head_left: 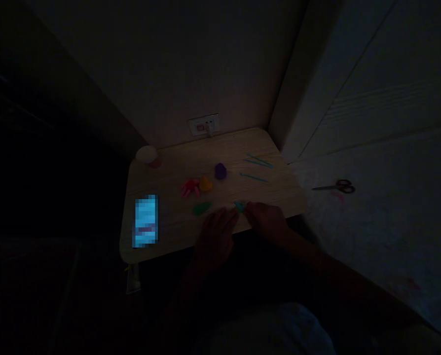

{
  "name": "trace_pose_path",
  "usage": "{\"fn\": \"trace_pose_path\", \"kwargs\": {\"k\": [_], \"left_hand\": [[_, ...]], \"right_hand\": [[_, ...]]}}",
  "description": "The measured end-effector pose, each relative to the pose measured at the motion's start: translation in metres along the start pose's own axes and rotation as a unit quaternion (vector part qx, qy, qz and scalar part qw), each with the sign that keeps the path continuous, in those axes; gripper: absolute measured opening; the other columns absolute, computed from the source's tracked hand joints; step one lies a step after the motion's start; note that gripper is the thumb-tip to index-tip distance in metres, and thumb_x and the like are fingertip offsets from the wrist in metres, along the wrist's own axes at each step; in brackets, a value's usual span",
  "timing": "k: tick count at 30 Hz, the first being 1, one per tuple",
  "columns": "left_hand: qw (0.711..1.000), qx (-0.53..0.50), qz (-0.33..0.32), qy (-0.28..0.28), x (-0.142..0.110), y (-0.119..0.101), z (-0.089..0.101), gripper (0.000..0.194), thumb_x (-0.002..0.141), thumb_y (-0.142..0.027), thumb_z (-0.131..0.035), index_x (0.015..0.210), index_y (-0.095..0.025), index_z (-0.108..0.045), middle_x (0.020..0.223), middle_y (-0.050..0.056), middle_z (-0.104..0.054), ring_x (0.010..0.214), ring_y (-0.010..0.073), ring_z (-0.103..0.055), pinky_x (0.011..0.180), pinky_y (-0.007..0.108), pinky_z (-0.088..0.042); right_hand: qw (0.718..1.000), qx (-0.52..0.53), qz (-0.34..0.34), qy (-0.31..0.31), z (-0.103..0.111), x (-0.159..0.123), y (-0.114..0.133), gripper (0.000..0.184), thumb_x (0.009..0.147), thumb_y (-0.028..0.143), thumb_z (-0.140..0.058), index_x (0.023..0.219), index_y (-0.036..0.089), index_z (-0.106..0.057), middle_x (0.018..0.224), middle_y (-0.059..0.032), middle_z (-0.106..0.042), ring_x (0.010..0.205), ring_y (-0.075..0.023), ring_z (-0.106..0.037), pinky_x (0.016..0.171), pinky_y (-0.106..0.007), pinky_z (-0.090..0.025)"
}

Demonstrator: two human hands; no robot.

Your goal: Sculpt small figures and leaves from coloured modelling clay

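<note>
The light is dim, so details are faint. My right hand [268, 218] pinches a small light-blue piece of modelling clay [238, 206] near the table's front edge. Beside it, my left hand [216, 233] rests on the tabletop with its fingers stretched toward the blue piece; whether they touch it is unclear. A green clay piece [202, 208] lies just beyond the left fingers. Farther back are a pink-red clay figure with leg-like strips [190, 187], an orange lump [205, 184] and a purple lump [220, 171].
Thin teal sticks [254, 177] lie at the right of the small wooden table [176, 241]. A cup [147, 155] stands at back left, and a lit, blurred-out phone [145, 221] lies at front left. A wall socket [204, 125] is behind. Scissors [335, 187] lie off to the right.
</note>
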State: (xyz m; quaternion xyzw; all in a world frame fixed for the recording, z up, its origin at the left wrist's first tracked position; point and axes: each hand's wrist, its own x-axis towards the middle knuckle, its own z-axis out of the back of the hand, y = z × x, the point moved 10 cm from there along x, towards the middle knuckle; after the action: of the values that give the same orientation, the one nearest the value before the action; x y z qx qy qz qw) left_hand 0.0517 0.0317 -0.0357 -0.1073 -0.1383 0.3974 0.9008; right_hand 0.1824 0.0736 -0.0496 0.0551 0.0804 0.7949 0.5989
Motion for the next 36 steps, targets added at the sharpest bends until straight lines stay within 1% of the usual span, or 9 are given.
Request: {"fn": "trace_pose_path", "kwargs": {"k": [8,11,14,16,18,21,25,29,36], "left_hand": [[1.0,-0.003,0.005,-0.002,0.0,-0.002,0.002,0.068,0.092,-0.011,-0.05,0.159,-0.019,-0.044,0.163,0.008,-0.05,0.149,0.0322,-0.04,0.123,0.054,-0.031],[1.0,-0.018,0.01,-0.011,0.003,-0.002,0.006,0.063,0.094,-0.011,-0.048,0.156,-0.019,-0.048,0.16,0.009,-0.053,0.146,0.0311,-0.043,0.122,0.053,-0.032],[0.998,-0.047,0.027,-0.039,0.01,-0.002,0.012,0.053,0.099,-0.016,-0.048,0.151,-0.019,-0.054,0.15,0.011,-0.06,0.138,0.029,-0.05,0.119,0.05,-0.037],[0.995,-0.055,0.047,-0.063,0.017,-0.001,0.016,0.046,0.1,-0.02,-0.049,0.145,-0.019,-0.058,0.142,0.012,-0.064,0.131,0.0284,-0.054,0.116,0.049,-0.041],[0.995,-0.042,0.056,-0.07,0.024,-0.003,0.017,0.044,0.1,-0.022,-0.052,0.143,-0.019,-0.06,0.141,0.012,-0.064,0.129,0.0297,-0.055,0.114,0.05,-0.041],[0.997,-0.006,0.052,-0.048,0.029,-0.007,0.012,0.049,0.1,-0.027,-0.056,0.149,-0.021,-0.055,0.152,0.013,-0.056,0.137,0.0341,-0.049,0.116,0.054,-0.038],[0.998,0.018,0.063,-0.025,0.026,-0.003,0.007,0.061,0.1,-0.037,-0.061,0.157,-0.022,-0.047,0.164,0.015,-0.043,0.148,0.0376,-0.04,0.121,0.057,-0.033],[0.997,0.028,0.065,-0.011,0.022,0.001,0.006,0.063,0.101,-0.042,-0.061,0.159,-0.024,-0.045,0.167,0.017,-0.036,0.152,0.0393,-0.034,0.123,0.06,-0.03],[0.997,0.035,0.066,0.002,0.021,0.003,0.005,0.064,0.101,-0.045,-0.06,0.16,-0.027,-0.043,0.168,0.016,-0.035,0.155,0.0391,-0.032,0.124,0.059,-0.031]], "right_hand": [[1.0,-0.001,-0.008,-0.012,-0.001,-0.003,-0.004,0.027,0.109,0.036,-0.049,0.112,0.019,-0.07,0.097,-0.01,-0.08,0.081,-0.0235,-0.074,0.061,-0.029,-0.035],[0.999,0.044,-0.018,-0.02,0.003,-0.003,-0.01,0.026,0.108,0.036,-0.051,0.111,0.019,-0.07,0.097,-0.0091,-0.081,0.082,-0.0245,-0.076,0.063,-0.029,-0.041],[0.99,0.126,-0.009,-0.059,0.013,0.0,-0.019,0.027,0.107,0.032,-0.051,0.12,0.018,-0.07,0.107,-0.0099,-0.081,0.09,-0.0245,-0.077,0.072,-0.031,-0.05],[0.98,0.17,0.015,-0.098,0.023,0.005,-0.026,0.031,0.107,0.031,-0.049,0.127,0.019,-0.07,0.117,-0.0106,-0.08,0.099,-0.0246,-0.076,0.083,-0.034,-0.055],[0.973,0.189,0.042,-0.129,0.03,0.012,-0.031,0.031,0.106,0.029,-0.05,0.124,0.02,-0.073,0.118,-0.0106,-0.08,0.105,-0.0255,-0.075,0.091,-0.038,-0.056],[0.966,0.197,0.082,-0.148,0.035,0.026,-0.036,0.029,0.104,0.028,-0.053,0.114,0.02,-0.079,0.111,-0.0113,-0.081,0.104,-0.0265,-0.072,0.095,-0.042,-0.055],[0.956,0.213,0.145,-0.143,0.036,0.045,-0.036,0.027,0.104,0.029,-0.055,0.109,0.02,-0.08,0.106,-0.0102,-0.081,0.097,-0.0256,-0.071,0.093,-0.042,-0.052],[0.941,0.215,0.224,-0.136,0.037,0.052,-0.026,0.031,0.106,0.029,-0.052,0.102,0.021,-0.081,0.1,-0.0093,-0.079,0.094,-0.0244,-0.067,0.091,-0.041,-0.049],[0.926,0.241,0.266,-0.12,0.035,0.051,-0.014,0.036,0.108,0.028,-0.045,0.103,0.022,-0.081,0.1,-0.0101,-0.075,0.099,-0.0244,-0.064,0.092,-0.041,-0.05]]}}
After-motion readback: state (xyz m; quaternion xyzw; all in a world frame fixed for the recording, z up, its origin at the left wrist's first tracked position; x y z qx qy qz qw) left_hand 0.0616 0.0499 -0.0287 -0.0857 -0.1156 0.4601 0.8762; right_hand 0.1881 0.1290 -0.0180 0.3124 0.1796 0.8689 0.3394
